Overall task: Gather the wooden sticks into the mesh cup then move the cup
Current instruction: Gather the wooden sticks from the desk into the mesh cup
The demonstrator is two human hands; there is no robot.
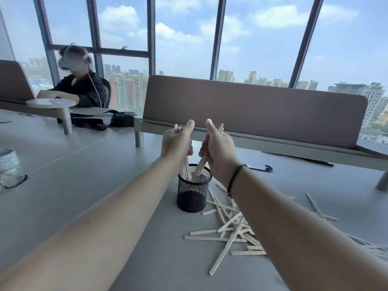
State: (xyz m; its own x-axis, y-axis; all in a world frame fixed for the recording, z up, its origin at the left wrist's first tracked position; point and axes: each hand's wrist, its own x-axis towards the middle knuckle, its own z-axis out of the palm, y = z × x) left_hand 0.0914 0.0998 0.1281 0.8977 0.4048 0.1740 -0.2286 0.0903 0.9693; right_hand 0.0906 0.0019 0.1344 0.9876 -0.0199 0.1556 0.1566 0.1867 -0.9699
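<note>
Head view: left hand (177,139) and right hand (218,143) above mesh cup (194,189), each gripping wooden sticks (186,166). Risk of tipping cup if lowered ends catch rim.

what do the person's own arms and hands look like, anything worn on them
Both forearms are bare, with no sleeves in view. The left hand wears nothing visible: no ring, watch or glove. The right hand is also ungloved; at its wrist sits a thin black cord bracelet.

One head-worn view looks forward and down, close over the grey table (88,185), toward windows (184,38).
</note>
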